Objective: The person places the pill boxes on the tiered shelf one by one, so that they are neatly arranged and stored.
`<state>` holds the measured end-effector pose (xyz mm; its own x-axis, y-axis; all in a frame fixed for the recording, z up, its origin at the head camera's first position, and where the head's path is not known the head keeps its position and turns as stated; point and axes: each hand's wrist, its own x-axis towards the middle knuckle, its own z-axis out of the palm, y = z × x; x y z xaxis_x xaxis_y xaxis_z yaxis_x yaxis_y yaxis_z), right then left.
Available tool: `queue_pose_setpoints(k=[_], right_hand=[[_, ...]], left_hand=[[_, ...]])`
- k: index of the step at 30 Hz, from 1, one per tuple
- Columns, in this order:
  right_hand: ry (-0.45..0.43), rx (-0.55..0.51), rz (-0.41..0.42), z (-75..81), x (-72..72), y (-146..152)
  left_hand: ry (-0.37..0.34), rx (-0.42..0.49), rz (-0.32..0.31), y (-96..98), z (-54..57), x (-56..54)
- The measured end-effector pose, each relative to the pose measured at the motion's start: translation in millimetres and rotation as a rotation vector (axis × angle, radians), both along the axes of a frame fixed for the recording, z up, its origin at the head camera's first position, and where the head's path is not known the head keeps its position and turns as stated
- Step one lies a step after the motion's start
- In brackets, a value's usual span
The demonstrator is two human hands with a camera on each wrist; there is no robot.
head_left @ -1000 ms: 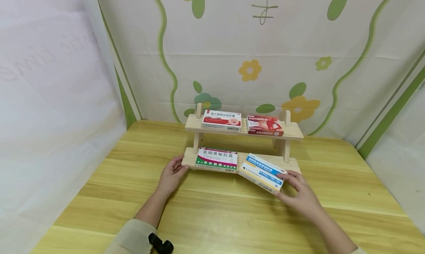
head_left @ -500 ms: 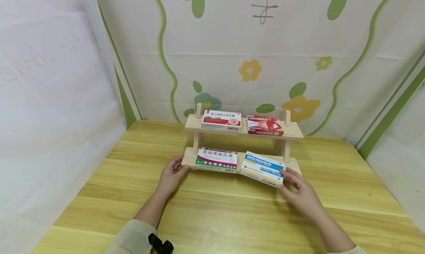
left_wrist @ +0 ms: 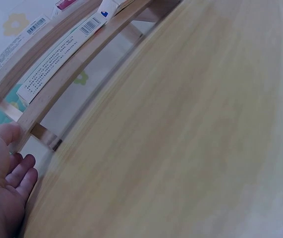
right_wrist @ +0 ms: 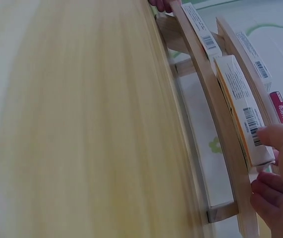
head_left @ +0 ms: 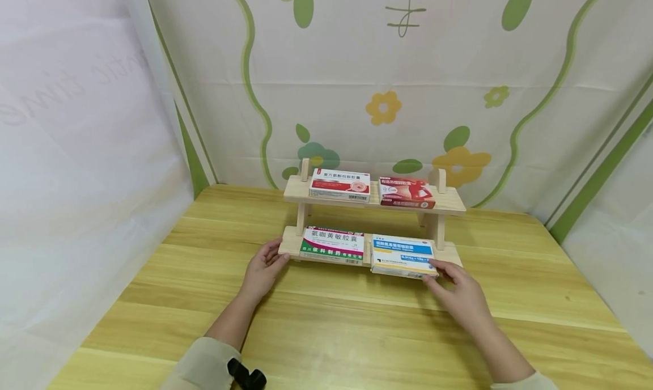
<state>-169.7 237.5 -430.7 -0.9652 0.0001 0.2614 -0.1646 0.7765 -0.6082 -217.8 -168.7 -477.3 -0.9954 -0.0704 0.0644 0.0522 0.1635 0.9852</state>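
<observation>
A two-tier wooden shelf (head_left: 367, 244) stands on the table, with medicine boxes on both tiers. At the lower tier's left end, my left hand (head_left: 264, 270) grips the board; in the left wrist view the thumb of that hand (left_wrist: 2, 173) lies against the board's end. My right hand (head_left: 461, 292) pinches the right end of a blue-and-white medicine box (head_left: 400, 255) at the lower tier's right half. In the right wrist view this box (right_wrist: 238, 101) sits slightly past the board's front edge. Left of it lies a white, green and magenta medicine box (head_left: 333, 245).
On the upper tier lie a white-and-red medicine box (head_left: 339, 185) and a red medicine box (head_left: 406, 193). The wooden table (head_left: 326, 333) extends in front of the shelf. A flowered cloth backdrop (head_left: 326, 67) hangs behind.
My right hand has turned the blue-and-white medicine box from a slant to nearly level with the lower tier. My left hand has stayed at the shelf's left end.
</observation>
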Motion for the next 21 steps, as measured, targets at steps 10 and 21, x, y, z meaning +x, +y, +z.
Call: queue_pose_setpoints(k=[10, 21], right_hand=[[-0.015, -0.013, -0.07, 0.4, -6.1, -6], [0.019, -0.002, -0.09, -1.5, -14.2, -6]], left_hand=[[-0.001, 0.005, -0.006, 0.0, -0.2, -1.2], [0.007, -0.002, -0.008, -0.4, 0.3, 0.5]])
